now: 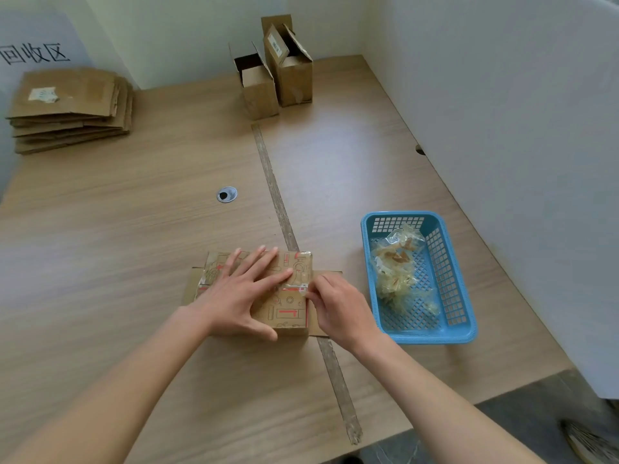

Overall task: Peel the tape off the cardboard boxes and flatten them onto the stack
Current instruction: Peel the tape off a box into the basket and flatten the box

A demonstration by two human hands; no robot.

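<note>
**A:** At the near middle of the wooden table (134, 229), we see a printed cardboard box (291, 313) lying across the table's centre seam, its end flaps folded out flat on both sides. The left hand (241, 289) lies spread on its top, fingers straight, pressing it down and holding nothing.

**B:** And the right hand (338, 309) works at the box's right side, fingertips drawn together on the lifted end of a clear tape strip (301, 289). We judge it a pinch, though glare on the tape makes the exact contact hard to read.

**A:** So we put the step at peeling. This box is not yet flattened.

**B:** Agreed. The next move, as we read it, calls for a steady pull along the tape's length while the left hand holds the box firm, then dropping the strip into the blue basket (465, 333) just to the right, where crumpled tape (398, 276) already lies.

**A:** Only then can the box be collapsed and carried to the stack of flattened cardboard (73, 105) at the far left corner.

**B:** Two open boxes (278, 82) stand upright at the far edge, well apart from the hands, waiting their turn. We count the task well under way but unfinished.
</note>
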